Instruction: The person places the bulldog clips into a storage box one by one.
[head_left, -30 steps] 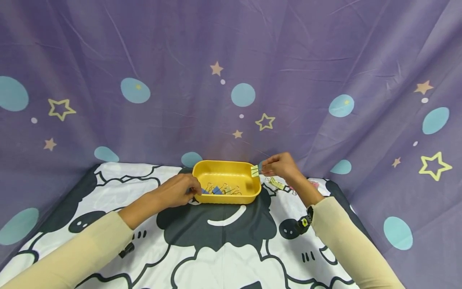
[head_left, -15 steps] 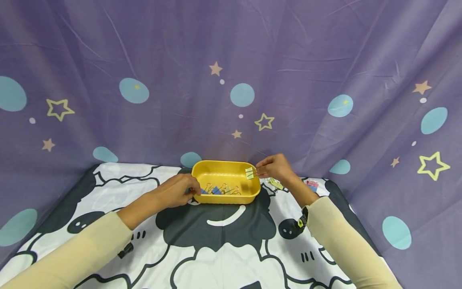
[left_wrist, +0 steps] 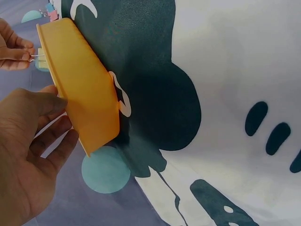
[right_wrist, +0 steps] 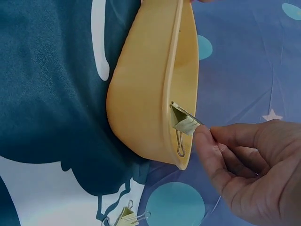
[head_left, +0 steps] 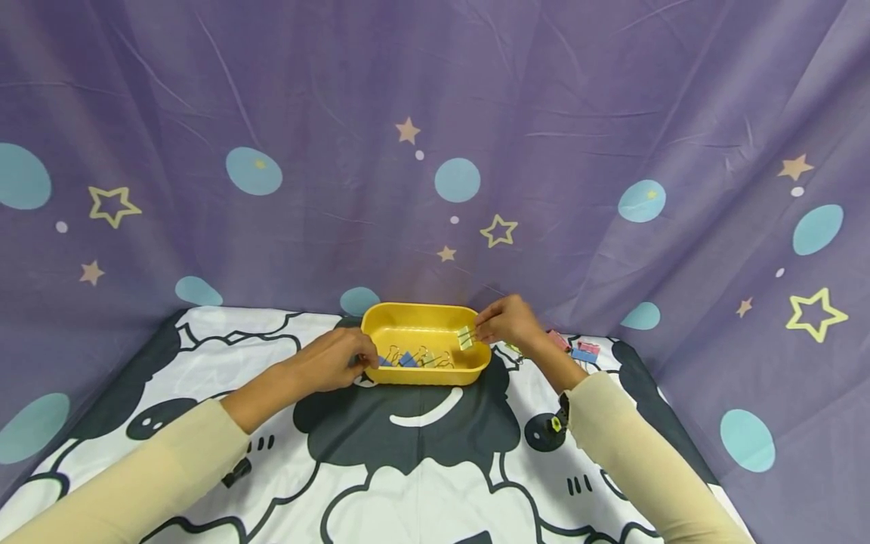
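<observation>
A yellow plastic tray (head_left: 421,375) stands at the back of the cloth-covered table. My left hand (head_left: 337,360) holds its left end, thumb and fingers pinching the rim (left_wrist: 52,75) in the left wrist view. Over the tray's right end, my right hand (head_left: 514,320) pinches a pale yellow binder clip (right_wrist: 186,124) by a wire handle; the clip's body hangs just inside the rim. Inside the tray, along the near wall, lie several binder clips, among them a blue binder clip (head_left: 408,360) and a yellowish one (head_left: 428,360).
To the tray's right, partly behind my right forearm, are more binder clips: a yellow one (right_wrist: 126,218), a pink one (head_left: 559,341) and a pink-and-blue group (head_left: 586,352). The cloth (head_left: 408,499) has a black-and-white cartoon print. A purple curtain (head_left: 340,151) hangs right behind the tray.
My right hand has moved left and slightly down, bringing the pale yellow binder clip from the tray's right rim further over its inside. My left hand stays on the rim.
</observation>
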### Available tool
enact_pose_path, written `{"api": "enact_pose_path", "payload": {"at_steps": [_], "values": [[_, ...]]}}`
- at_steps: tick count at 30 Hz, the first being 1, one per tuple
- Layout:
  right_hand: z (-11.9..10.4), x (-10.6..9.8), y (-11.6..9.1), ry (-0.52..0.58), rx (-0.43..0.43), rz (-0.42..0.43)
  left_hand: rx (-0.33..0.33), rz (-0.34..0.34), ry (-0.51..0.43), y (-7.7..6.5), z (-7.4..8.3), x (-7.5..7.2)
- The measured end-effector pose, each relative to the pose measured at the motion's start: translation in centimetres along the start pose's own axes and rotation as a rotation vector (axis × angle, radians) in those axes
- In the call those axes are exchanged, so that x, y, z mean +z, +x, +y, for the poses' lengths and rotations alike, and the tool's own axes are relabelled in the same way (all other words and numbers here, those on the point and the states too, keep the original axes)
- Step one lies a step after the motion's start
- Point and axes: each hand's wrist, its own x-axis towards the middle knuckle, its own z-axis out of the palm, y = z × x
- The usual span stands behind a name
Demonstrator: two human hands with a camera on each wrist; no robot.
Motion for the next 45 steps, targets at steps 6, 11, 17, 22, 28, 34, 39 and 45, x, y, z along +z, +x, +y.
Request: {"api": "enact_pose_path", "payload": {"at_steps": [6, 11, 17, 22, 28, 34, 39, 45], "values": [[0.1, 1.0, 0.2, -0.052, 0.001, 0.008, -0.002, -0.002, -0.004, 0.0, 0.0, 0.1], [0.1, 1.6, 0.3, -0.073, -0.009, 0.001, -0.007, -0.004, -0.005, 0.0, 0.1, 0.1], [0.5, 2.3, 0.5, -0.106, -0.033, -0.009, 0.002, 0.001, 0.001, -0.1, 0.0, 0.1], [0.6, 3.2, 0.4, -0.109, -0.045, -0.018, 0.010, -0.002, -0.005, -0.1, -0.1, 0.1], [0.4, 3.9, 0.3, -0.132, -0.054, -0.049, 0.018, 0.000, -0.008, 0.0, -0.1, 0.1], [0.0, 3.8, 0.2, -0.384, -0.112, -0.058, 0.010, -0.008, -0.006, 0.1, 0.0, 0.0], [-0.2, 3.1, 0.2, -0.384, -0.112, -0.027, 0.007, -0.010, -0.001, 0.1, 0.1, -0.1], [0.0, 2.4, 0.3, -0.270, -0.064, -0.030, 0.006, -0.008, -0.002, 0.1, 0.0, -0.2]]}}
